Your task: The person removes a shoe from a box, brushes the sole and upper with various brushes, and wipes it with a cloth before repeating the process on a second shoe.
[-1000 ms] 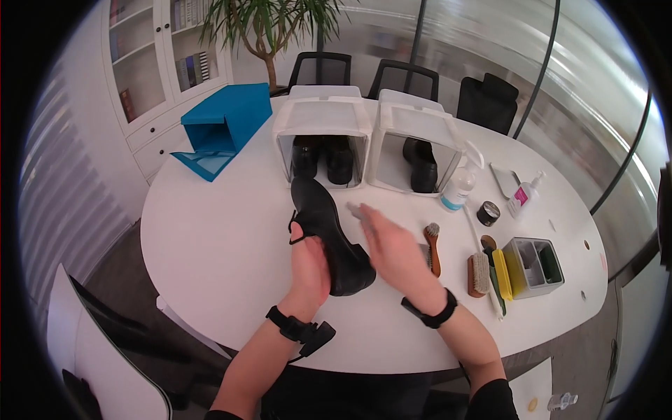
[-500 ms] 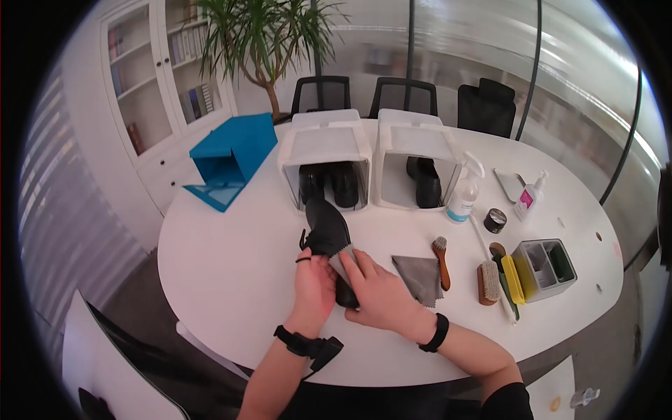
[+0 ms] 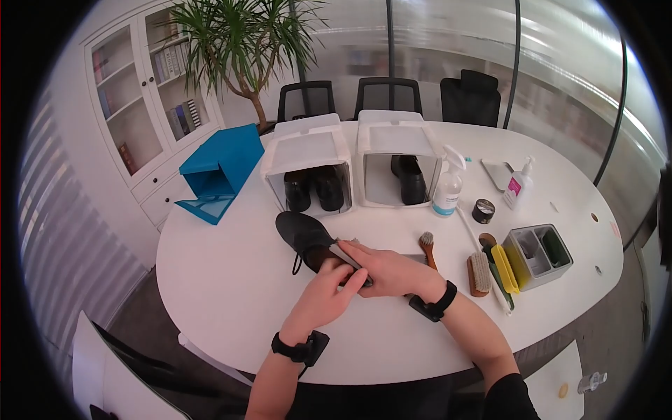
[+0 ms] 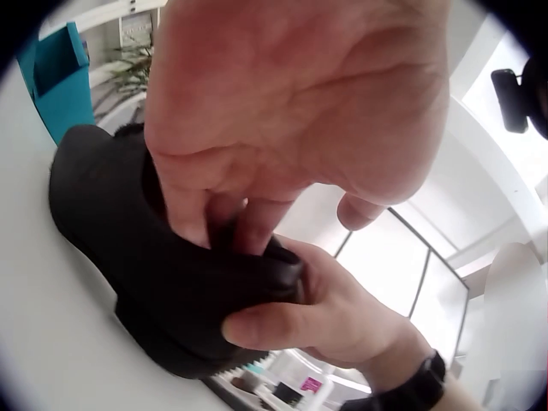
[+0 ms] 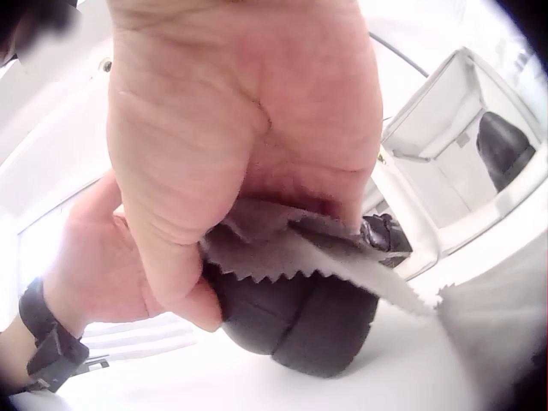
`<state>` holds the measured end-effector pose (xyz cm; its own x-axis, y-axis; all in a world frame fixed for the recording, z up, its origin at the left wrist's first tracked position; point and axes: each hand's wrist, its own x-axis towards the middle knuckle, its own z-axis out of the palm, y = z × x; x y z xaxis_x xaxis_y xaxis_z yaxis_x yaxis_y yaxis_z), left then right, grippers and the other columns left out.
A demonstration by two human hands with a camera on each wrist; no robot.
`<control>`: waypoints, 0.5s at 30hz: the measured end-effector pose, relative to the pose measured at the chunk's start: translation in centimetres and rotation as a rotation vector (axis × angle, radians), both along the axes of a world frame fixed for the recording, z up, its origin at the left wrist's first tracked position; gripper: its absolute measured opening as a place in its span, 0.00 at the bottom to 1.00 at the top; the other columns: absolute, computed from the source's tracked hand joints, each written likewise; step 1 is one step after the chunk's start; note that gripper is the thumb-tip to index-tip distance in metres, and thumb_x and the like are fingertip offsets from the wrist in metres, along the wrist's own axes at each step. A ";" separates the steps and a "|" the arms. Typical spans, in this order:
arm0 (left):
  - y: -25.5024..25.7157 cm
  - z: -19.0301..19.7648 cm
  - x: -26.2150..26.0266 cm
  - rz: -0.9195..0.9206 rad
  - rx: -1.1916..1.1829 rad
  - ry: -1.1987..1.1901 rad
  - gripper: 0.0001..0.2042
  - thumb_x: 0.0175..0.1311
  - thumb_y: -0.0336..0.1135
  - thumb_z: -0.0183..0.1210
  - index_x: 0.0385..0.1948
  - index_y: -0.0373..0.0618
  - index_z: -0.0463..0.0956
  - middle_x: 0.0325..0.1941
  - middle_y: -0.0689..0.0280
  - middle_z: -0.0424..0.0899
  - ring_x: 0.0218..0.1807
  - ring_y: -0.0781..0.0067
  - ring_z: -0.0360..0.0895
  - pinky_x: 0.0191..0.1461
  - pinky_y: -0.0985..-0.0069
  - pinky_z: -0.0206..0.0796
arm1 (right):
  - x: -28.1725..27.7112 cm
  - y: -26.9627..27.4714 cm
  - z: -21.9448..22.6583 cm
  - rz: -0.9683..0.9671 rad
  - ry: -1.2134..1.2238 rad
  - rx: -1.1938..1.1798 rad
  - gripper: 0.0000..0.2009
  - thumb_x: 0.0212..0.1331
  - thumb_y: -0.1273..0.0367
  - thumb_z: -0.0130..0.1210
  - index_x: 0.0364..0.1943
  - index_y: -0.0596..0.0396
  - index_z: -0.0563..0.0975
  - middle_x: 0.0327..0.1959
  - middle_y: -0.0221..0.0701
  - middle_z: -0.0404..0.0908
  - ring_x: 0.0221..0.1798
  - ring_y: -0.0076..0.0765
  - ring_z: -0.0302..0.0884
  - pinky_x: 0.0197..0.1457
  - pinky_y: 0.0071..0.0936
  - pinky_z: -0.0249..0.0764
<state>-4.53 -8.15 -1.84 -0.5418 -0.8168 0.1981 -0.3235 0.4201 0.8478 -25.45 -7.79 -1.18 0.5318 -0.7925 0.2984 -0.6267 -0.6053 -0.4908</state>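
A black lace-up shoe (image 3: 297,227) is upright low over the table, toe pointing to the far left. My left hand (image 3: 318,297) holds it by the heel end, fingers dipping into the opening in the left wrist view. With my right hand (image 3: 392,269) I grip a grey zigzag-edged cloth (image 5: 300,253) and press it against the back of the shoe. The right thumb lies along the heel. Much of the heel is covered by the hands and cloth in the head view.
Two white boxes (image 3: 308,150) with black shoes inside stand behind; a blue box (image 3: 231,157) lies at left. To the right are another grey cloth (image 5: 505,317), brushes (image 3: 479,274), a spray bottle (image 3: 448,189), a round tin (image 3: 483,211), a pump bottle (image 3: 518,183) and a grey organizer (image 3: 537,255).
The shoe has swung from sole facing right to upright, toe left. My left fingers moved from its laced side into the opening; my right hand brought the cloth onto it and back to the heel.
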 end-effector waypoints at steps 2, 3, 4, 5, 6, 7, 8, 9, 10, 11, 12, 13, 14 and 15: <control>-0.3 -0.2 -0.3 0.003 -0.130 0.049 0.16 0.79 0.41 0.55 0.51 0.34 0.79 0.41 0.60 0.85 0.41 0.67 0.79 0.50 0.71 0.70 | 0.1 0.2 0.9 0.007 0.000 -0.056 0.45 0.48 0.69 0.68 0.75 0.55 0.62 0.74 0.44 0.70 0.61 0.56 0.80 0.61 0.41 0.80; -0.4 0.5 -0.7 0.004 0.056 0.099 0.15 0.79 0.40 0.56 0.49 0.34 0.80 0.40 0.61 0.85 0.40 0.68 0.79 0.49 0.71 0.71 | 0.1 0.4 1.6 0.010 0.003 -0.114 0.41 0.49 0.68 0.68 0.72 0.55 0.67 0.72 0.42 0.72 0.61 0.56 0.80 0.61 0.42 0.80; -0.5 1.3 -1.0 0.004 0.241 0.150 0.15 0.78 0.40 0.57 0.48 0.34 0.80 0.38 0.61 0.85 0.39 0.68 0.79 0.48 0.71 0.71 | -0.1 0.5 2.5 0.007 -0.001 -0.124 0.41 0.49 0.68 0.68 0.72 0.55 0.67 0.72 0.42 0.72 0.61 0.56 0.80 0.61 0.42 0.80; -0.5 1.9 -1.0 0.000 0.236 0.143 0.15 0.78 0.40 0.57 0.48 0.34 0.80 0.38 0.61 0.85 0.39 0.68 0.79 0.48 0.71 0.71 | -0.3 0.8 3.3 0.015 -0.045 -0.147 0.37 0.49 0.68 0.69 0.69 0.53 0.71 0.68 0.40 0.77 0.59 0.55 0.82 0.59 0.41 0.81; -0.3 2.4 -0.9 -0.078 0.025 0.131 0.14 0.77 0.39 0.58 0.47 0.34 0.81 0.37 0.61 0.85 0.38 0.69 0.78 0.47 0.71 0.70 | -0.5 0.9 3.7 0.022 -0.092 -0.163 0.34 0.50 0.68 0.69 0.66 0.51 0.75 0.63 0.38 0.82 0.56 0.54 0.83 0.57 0.40 0.81; -0.3 2.7 -0.8 -0.155 -0.182 0.119 0.14 0.76 0.39 0.60 0.46 0.34 0.81 0.35 0.62 0.85 0.37 0.71 0.77 0.46 0.72 0.70 | -0.7 0.6 3.7 0.017 -0.099 -0.159 0.34 0.50 0.68 0.69 0.66 0.51 0.75 0.63 0.38 0.82 0.56 0.54 0.83 0.57 0.40 0.81; -0.7 2.9 -0.8 -0.159 -0.173 0.114 0.14 0.76 0.39 0.60 0.46 0.34 0.81 0.35 0.62 0.85 0.37 0.71 0.77 0.46 0.72 0.70 | -1.1 0.1 3.6 0.032 -0.101 -0.083 0.33 0.50 0.69 0.69 0.66 0.49 0.76 0.62 0.37 0.83 0.56 0.53 0.84 0.58 0.39 0.81; -1.4 3.3 -1.0 -0.197 -0.092 -0.036 0.13 0.75 0.38 0.61 0.45 0.34 0.82 0.35 0.62 0.85 0.37 0.72 0.77 0.45 0.72 0.70 | -1.4 -0.1 3.3 0.045 -0.103 -0.008 0.33 0.50 0.70 0.69 0.66 0.47 0.77 0.61 0.36 0.84 0.56 0.51 0.84 0.58 0.38 0.81; -2.0 3.7 -1.1 -0.238 -0.021 -0.184 0.12 0.73 0.37 0.62 0.44 0.34 0.82 0.35 0.62 0.85 0.37 0.73 0.77 0.44 0.72 0.70 | -1.5 -0.2 3.2 0.082 -0.134 0.086 0.32 0.54 0.70 0.67 0.68 0.47 0.76 0.61 0.38 0.84 0.54 0.51 0.85 0.58 0.39 0.81; -2.3 4.0 -1.1 -0.245 -0.035 -0.181 0.12 0.73 0.37 0.62 0.44 0.34 0.82 0.35 0.62 0.85 0.37 0.73 0.77 0.44 0.72 0.70 | -1.9 -0.3 2.8 0.074 -0.129 0.073 0.32 0.54 0.70 0.67 0.68 0.47 0.76 0.61 0.38 0.84 0.54 0.51 0.85 0.58 0.39 0.81; -2.7 4.4 -1.1 -0.294 -0.049 -0.273 0.11 0.73 0.36 0.62 0.44 0.34 0.82 0.34 0.61 0.85 0.36 0.73 0.76 0.43 0.72 0.70 | -2.1 -0.3 2.4 0.073 -0.140 0.097 0.32 0.55 0.70 0.67 0.69 0.47 0.75 0.61 0.38 0.84 0.54 0.51 0.85 0.59 0.39 0.81; -3.2 4.7 -1.0 -0.341 -0.064 -0.370 0.10 0.72 0.34 0.63 0.43 0.34 0.83 0.32 0.61 0.84 0.34 0.73 0.76 0.42 0.72 0.70 | -2.4 -0.5 2.2 0.071 -0.153 0.119 0.32 0.57 0.70 0.67 0.69 0.46 0.75 0.61 0.39 0.84 0.54 0.51 0.85 0.59 0.39 0.80; -3.3 4.5 -1.1 -0.351 -0.109 -0.282 0.08 0.71 0.31 0.62 0.44 0.35 0.83 0.29 0.58 0.82 0.31 0.73 0.75 0.40 0.72 0.70 | -2.5 -0.4 2.6 0.068 -0.174 0.149 0.31 0.60 0.70 0.65 0.70 0.46 0.74 0.60 0.40 0.84 0.55 0.52 0.85 0.60 0.38 0.80; -3.7 4.6 -1.2 -0.354 -0.118 -0.289 0.08 0.71 0.31 0.62 0.44 0.35 0.83 0.29 0.58 0.82 0.31 0.73 0.75 0.40 0.72 0.70 | -2.7 -0.7 2.5 0.066 -0.179 0.139 0.31 0.60 0.70 0.65 0.70 0.46 0.74 0.60 0.40 0.84 0.55 0.52 0.85 0.60 0.38 0.80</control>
